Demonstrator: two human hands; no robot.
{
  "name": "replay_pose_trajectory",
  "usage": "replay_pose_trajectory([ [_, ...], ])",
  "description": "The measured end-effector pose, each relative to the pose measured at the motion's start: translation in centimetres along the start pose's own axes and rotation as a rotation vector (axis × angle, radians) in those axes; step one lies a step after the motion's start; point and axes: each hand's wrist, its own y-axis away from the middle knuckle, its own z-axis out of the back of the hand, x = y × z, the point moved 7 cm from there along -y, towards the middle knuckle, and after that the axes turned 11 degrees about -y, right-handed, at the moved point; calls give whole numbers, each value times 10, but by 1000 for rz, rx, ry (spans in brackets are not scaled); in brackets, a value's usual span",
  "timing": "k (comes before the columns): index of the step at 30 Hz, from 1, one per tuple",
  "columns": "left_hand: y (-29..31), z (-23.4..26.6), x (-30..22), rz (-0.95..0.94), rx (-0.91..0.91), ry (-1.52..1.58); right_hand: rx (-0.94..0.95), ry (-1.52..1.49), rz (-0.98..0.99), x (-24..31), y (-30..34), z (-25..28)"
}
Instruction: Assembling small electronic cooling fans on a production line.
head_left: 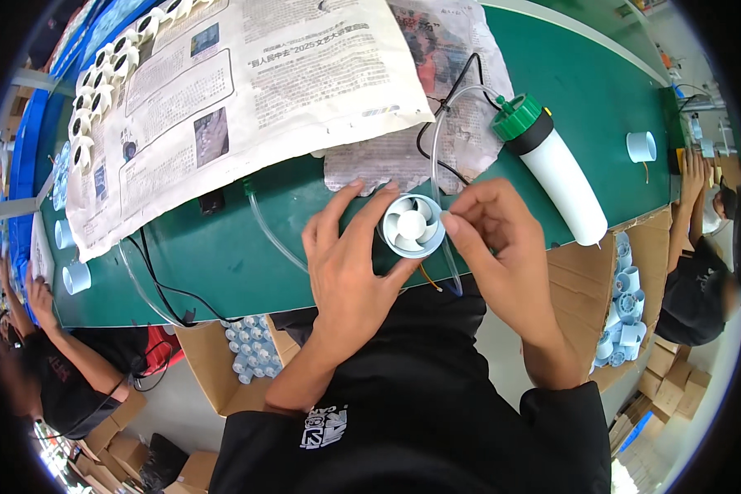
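My left hand (346, 267) is closed round a small fan (410, 225) with a light blue round housing and white blades. The blades face up, and thin coloured wires (429, 278) hang below it. My right hand (502, 251) is at the fan's right rim, thumb and forefinger pinched together. What lies between those fingertips, if anything, is too small to make out. Just beyond my right hand lies a white dispensing cartridge (564, 181) with a green cap (519, 119). A clear tube (434, 152) runs from the cap down past the fan.
Newspaper (288, 82) covers part of the green table (584, 66), with white fan blades (99, 99) along its left edge. Blue housings (640, 146) stand at the far right and left. Open cartons hold blue parts (251, 350) and housings (626, 309). Co-workers (700, 272) sit on both sides.
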Motion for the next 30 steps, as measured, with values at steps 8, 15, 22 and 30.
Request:
replay_pose_trajectory([
  [8, 3, 1, -3, -8, -63, 16, 199, 584, 379, 32, -1, -24],
  [15, 1, -2, 4, 51, -49, 53, -138, 439, 614, 44, 15, 15],
  [22, 32, 53, 12, -258, -529, 361, -305, 422, 295, -32, 5, 56],
  [30, 105, 234, 148, 336, -1262, -171, -360, 584, 476, -32, 10, 43],
])
